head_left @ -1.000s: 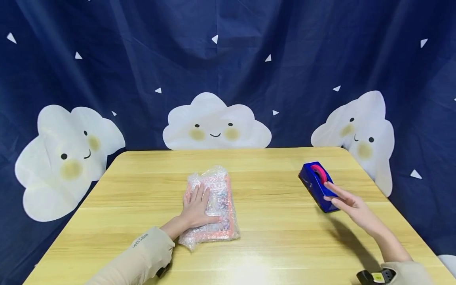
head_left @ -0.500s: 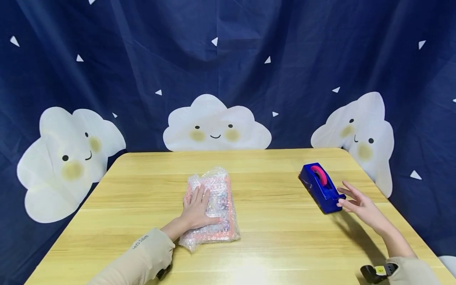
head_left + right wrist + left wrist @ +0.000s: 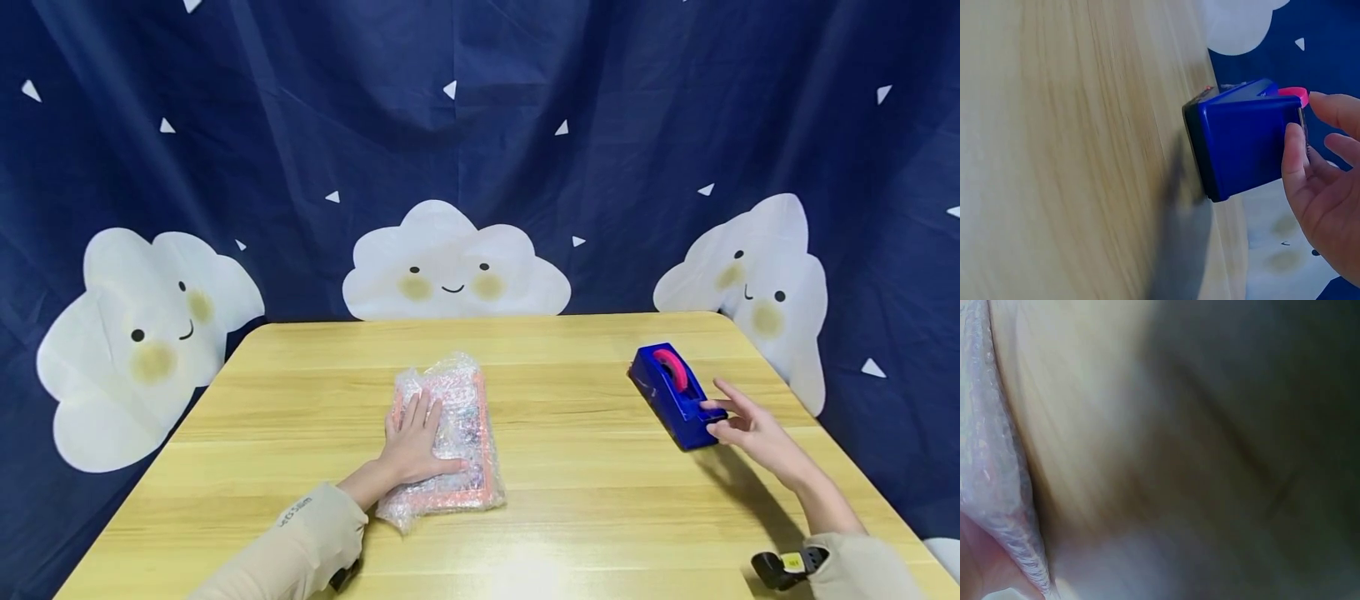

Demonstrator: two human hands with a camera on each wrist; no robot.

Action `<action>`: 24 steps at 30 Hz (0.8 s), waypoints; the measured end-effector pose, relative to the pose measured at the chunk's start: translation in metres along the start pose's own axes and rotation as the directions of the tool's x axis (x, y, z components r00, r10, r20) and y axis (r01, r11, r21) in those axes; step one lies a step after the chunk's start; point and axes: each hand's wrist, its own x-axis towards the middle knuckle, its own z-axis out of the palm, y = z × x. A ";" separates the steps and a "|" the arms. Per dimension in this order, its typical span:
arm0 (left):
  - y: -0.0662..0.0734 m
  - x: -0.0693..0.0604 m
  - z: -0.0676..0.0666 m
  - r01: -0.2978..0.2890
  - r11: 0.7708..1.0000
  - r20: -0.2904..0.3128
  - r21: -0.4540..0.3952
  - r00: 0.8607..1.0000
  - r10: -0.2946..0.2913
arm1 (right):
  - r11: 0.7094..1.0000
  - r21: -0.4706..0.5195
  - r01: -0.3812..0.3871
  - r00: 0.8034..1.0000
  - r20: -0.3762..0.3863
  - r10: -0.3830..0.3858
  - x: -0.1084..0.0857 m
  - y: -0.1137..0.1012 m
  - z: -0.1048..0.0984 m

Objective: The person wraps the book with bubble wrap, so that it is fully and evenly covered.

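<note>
My left hand (image 3: 412, 446) lies spread on a flat, pink-edged item in bubble wrap (image 3: 461, 475), left of the table's middle. In the left wrist view the bubble wrap (image 3: 991, 444) fills the left edge, with part of the hand (image 3: 979, 559) below it. A blue tape dispenser (image 3: 667, 408) with a pink tape roll (image 3: 670, 369) stands at the right. My right hand (image 3: 761, 437) is at its front end, thumb below and a finger above the cutter lip. In the right wrist view the thumb tip meets the dispenser's front (image 3: 1254, 144); whether tape is pinched is unclear.
The light wooden table (image 3: 558, 433) has rounded far corners. Behind it hangs a dark blue curtain (image 3: 510, 167) with white clouds and triangles. A black strap device (image 3: 787, 568) sits on the right wrist.
My right hand first draws back from over the dispenser to its front end, then shifts slightly left onto the cutter lip. The left hand and the wrapped item stay put.
</note>
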 end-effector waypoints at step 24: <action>0.000 0.000 0.000 -0.002 1.000 -0.009 -0.014 1.000 0.002 | 0.966 0.259 -0.019 0.999 0.046 0.007 0.000 -0.003 0.007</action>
